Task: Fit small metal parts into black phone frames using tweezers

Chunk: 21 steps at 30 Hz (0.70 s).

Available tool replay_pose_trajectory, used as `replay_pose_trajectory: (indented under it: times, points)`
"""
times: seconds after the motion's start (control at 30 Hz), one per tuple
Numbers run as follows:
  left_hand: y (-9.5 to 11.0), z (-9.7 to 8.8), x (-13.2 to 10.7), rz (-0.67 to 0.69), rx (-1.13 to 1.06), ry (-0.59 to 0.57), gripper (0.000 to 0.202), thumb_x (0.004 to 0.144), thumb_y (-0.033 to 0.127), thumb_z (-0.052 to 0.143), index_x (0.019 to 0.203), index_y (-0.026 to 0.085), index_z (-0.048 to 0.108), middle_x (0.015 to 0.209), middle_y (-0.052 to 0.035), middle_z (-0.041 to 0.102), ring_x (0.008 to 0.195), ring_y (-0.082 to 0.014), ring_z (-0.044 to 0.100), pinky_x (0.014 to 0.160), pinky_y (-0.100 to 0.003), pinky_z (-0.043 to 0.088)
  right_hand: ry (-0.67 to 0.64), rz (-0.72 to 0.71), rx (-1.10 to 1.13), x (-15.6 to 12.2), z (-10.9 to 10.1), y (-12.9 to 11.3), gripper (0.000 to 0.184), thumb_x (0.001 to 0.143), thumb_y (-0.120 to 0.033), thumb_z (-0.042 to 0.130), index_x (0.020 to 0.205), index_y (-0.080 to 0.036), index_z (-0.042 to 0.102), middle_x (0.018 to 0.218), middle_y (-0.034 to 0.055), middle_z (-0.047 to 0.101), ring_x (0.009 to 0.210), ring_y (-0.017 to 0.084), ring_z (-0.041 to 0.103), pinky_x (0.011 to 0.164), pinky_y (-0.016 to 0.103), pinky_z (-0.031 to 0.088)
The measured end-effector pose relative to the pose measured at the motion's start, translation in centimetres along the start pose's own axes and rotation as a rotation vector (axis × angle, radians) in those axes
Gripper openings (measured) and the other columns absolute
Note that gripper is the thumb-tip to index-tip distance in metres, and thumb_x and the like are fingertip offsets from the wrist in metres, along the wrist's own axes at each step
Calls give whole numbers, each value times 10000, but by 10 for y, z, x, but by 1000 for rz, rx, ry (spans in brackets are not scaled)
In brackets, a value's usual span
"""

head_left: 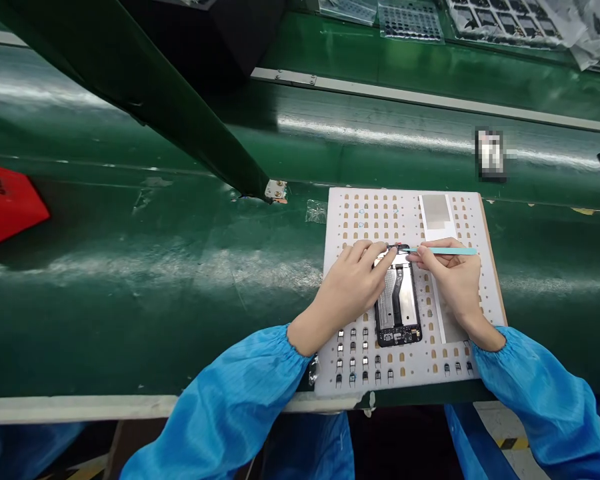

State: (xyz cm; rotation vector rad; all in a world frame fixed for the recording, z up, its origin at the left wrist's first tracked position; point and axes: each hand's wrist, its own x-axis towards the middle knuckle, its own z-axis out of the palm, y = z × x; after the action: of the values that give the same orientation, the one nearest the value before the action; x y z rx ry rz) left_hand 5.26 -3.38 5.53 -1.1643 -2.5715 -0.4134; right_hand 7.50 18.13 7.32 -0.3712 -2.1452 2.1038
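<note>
An opened smartphone (407,300), its silver inner frame and black flex cable exposed, lies on a white perforated board (340,287). My left hand (355,277) is at the phone's top left, fingers bent and pressed against its upper edge. Between the fingers of my right hand (453,280) are light-blue tweezers (453,251), held nearly level, with the tip end at the top of the phone. Small metal parts (353,363) sit in rows of slots along the board's lower edge. Beneath my right hand runs a white strip with a grey panel (436,212).
A green post (205,140) slants down to the bench left of the board. Beyond it runs a metal rail (405,97), with trays of parts (505,20) behind. A red box (7,203) stands at far left; a blurred dark object (491,155) lies behind the board.
</note>
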Motion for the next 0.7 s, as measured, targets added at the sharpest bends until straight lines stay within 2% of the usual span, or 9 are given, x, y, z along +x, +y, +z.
replay_pose_trajectory:
  times: [0.13,0.23,0.37,0.47,0.53,0.6,0.7]
  points:
    - [-1,1,3,53,98,-16,395,1041,77,492,1425,74,583,1252,-174,713,1102,-305,661,869,-448,619,-17,-21,3,-2,-2,-2,363,874,-483,946,979,-179,777,910,95,822,885,281,837,788,332,743]
    - [0,0,6,36,112,-51,360,1045,93,500,1388,67,605,1178,-157,716,1033,-287,657,833,-428,604,9,-95,-9,-5,-9,-12,327,906,-450,935,1016,-181,784,948,94,827,918,290,837,830,364,752]
    - [-4,-2,10,35,104,-76,382,1037,71,486,1394,96,621,1162,-148,717,1007,-275,655,816,-419,581,114,-245,-88,-7,-34,-27,244,957,-392,908,1060,-196,805,978,81,826,954,296,834,855,395,758]
    - [-5,-5,13,52,123,-71,359,1038,83,497,1363,93,649,1142,-152,722,993,-280,647,787,-418,572,144,-246,-144,-4,-62,-30,232,958,-396,911,1047,-203,819,942,78,824,928,292,836,805,365,760]
    - [0,-9,16,35,137,-57,300,1048,122,522,1299,93,684,1125,-155,728,983,-293,641,759,-427,566,101,-199,-155,-3,-80,-25,229,958,-398,912,1038,-203,824,925,80,824,907,286,838,773,332,755]
    - [11,-14,21,13,119,-10,268,1053,157,553,1267,100,705,1188,-168,737,1029,-317,640,774,-449,568,35,-153,-153,-5,-95,-17,211,959,-384,912,1026,-202,829,928,85,827,885,285,838,749,312,752]
    - [35,-16,27,66,-20,-6,325,1069,204,571,1366,153,694,1411,-155,704,1220,-340,625,944,-501,575,-37,-122,-153,-9,-105,-8,170,958,-342,909,1014,-203,831,949,89,832,870,281,838,750,300,750]
